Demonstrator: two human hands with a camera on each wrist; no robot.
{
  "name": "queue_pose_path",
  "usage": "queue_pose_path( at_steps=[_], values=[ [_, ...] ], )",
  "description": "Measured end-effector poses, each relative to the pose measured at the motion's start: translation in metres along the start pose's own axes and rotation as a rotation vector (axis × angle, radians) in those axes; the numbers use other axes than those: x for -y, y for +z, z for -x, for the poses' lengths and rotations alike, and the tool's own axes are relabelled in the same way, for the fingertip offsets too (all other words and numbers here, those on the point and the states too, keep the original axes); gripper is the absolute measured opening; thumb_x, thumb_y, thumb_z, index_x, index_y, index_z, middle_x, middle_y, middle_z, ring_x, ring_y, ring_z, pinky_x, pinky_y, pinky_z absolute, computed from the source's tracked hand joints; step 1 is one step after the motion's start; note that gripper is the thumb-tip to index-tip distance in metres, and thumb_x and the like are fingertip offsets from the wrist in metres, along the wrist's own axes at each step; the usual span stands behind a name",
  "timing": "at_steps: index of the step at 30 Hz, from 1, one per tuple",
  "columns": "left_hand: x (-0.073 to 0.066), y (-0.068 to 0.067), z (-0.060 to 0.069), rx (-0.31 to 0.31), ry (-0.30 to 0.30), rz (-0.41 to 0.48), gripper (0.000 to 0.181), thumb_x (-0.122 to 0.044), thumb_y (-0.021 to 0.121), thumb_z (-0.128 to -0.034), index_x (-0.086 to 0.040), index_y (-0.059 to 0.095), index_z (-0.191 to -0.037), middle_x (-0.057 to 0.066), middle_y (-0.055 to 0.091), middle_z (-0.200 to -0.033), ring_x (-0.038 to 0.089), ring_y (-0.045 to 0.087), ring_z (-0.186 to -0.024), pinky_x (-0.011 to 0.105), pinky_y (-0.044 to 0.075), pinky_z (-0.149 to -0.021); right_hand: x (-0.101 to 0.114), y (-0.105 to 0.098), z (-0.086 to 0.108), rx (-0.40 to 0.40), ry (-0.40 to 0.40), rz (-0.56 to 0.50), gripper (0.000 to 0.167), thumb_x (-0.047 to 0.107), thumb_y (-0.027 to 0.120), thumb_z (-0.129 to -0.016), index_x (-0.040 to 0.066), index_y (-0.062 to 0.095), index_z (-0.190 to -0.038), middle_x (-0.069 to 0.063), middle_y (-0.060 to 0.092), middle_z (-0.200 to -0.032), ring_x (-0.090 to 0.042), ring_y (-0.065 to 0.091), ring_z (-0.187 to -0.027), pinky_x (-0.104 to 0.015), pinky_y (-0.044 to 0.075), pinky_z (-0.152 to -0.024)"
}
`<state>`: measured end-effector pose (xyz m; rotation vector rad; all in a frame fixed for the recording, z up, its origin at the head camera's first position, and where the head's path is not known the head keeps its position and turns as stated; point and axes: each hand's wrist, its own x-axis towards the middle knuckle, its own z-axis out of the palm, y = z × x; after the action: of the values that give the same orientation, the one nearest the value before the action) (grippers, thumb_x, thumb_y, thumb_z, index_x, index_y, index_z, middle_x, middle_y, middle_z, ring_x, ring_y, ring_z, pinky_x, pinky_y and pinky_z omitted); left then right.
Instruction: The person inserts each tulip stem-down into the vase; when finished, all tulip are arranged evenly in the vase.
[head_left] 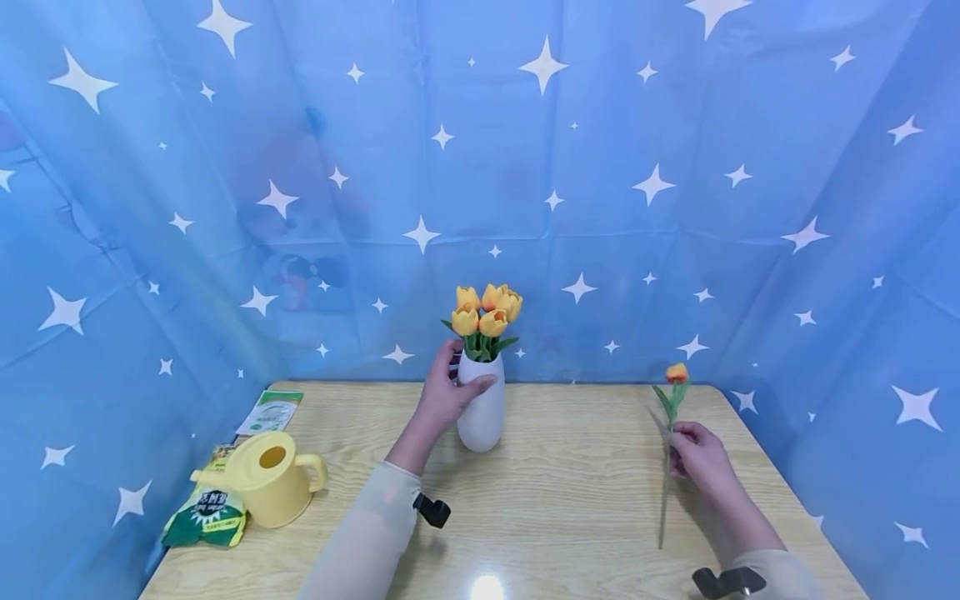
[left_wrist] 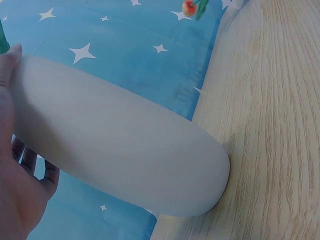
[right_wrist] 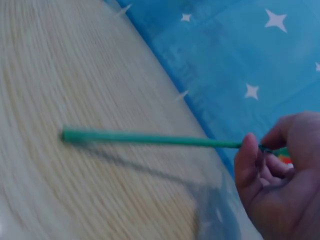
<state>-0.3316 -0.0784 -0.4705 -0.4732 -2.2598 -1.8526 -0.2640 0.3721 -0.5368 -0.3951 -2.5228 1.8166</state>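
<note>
Near the back of the table, a white vase (head_left: 482, 412) stands upright with several yellow-orange artificial tulips (head_left: 493, 323) in it. My left hand (head_left: 444, 393) grips the upper part of the vase from the left, thumb across its front; in the left wrist view the vase's smooth side (left_wrist: 125, 135) fills the middle and its base meets the table. Over at the right, my right hand (head_left: 701, 458) pinches a single orange tulip (head_left: 677, 373) by its stem, bloom up. The right wrist view shows the green stem (right_wrist: 145, 138) extending past my fingers, its end blurred.
A yellow watering can (head_left: 272, 483) stands at the left of the wooden table (head_left: 555, 483). Beside it lie a green and yellow bag (head_left: 210, 512) and a small printed packet (head_left: 273, 412). Blue star-patterned curtains (head_left: 495, 183) close off the back and sides.
</note>
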Motion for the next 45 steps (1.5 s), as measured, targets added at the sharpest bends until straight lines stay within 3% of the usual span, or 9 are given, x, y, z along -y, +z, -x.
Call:
queue_pose_path(
  at_steps=[6,13,22,29,45],
  values=[
    [0.001,0.0,0.001,0.0,0.006,0.001,0.07,-0.037,0.093,-0.0929,-0.016,0.053,-0.146,0.012,0.06,-0.137,0.037,0.063,-0.121,0.06,0.056,-0.101,0.009,0.012,0.005,0.01,0.001,-0.181,0.022,0.007,0.05,-0.112,-0.004,0.046,-0.131,-0.003,0.063,-0.093,-0.011,0.065,-0.078,-0.031,0.063,-0.072],
    [0.0,-0.001,0.001,0.003,0.015,0.001,0.067,-0.038,0.093,-0.0926,-0.016,0.054,-0.143,0.011,0.061,-0.135,0.033,0.064,-0.118,0.059,0.056,-0.1,0.019,0.024,0.008,0.009,-0.066,-0.2,0.029,0.008,0.052,-0.114,-0.009,0.045,-0.136,0.0,0.072,-0.103,-0.007,0.076,-0.089,-0.032,0.065,-0.083],
    [-0.002,-0.002,0.001,0.009,-0.003,0.003,0.07,-0.04,0.091,-0.0939,-0.016,0.052,-0.147,0.012,0.06,-0.138,0.034,0.064,-0.121,0.059,0.056,-0.102,0.03,0.031,0.008,-0.062,-0.112,-0.336,0.029,0.02,0.064,-0.114,0.001,0.05,-0.132,0.01,0.082,-0.105,-0.003,0.079,-0.095,-0.03,0.065,-0.083],
    [-0.002,-0.001,0.001,0.007,-0.008,0.004,0.072,-0.037,0.092,-0.0939,-0.014,0.051,-0.149,0.014,0.06,-0.14,0.036,0.063,-0.122,0.06,0.055,-0.104,0.039,0.037,0.013,-0.096,-0.154,-0.356,0.042,0.024,0.073,-0.11,-0.006,0.056,-0.135,0.008,0.083,-0.105,-0.003,0.08,-0.095,-0.031,0.065,-0.082],
    [-0.001,-0.001,0.0,0.004,0.002,-0.006,0.071,-0.04,0.092,-0.0927,-0.016,0.052,-0.146,0.012,0.061,-0.138,0.034,0.064,-0.121,0.059,0.056,-0.102,0.063,0.05,0.017,-0.117,-0.226,-0.39,0.026,0.019,0.071,-0.111,0.001,0.064,-0.128,0.005,0.084,-0.107,-0.007,0.081,-0.093,-0.032,0.066,-0.081]
  ],
)
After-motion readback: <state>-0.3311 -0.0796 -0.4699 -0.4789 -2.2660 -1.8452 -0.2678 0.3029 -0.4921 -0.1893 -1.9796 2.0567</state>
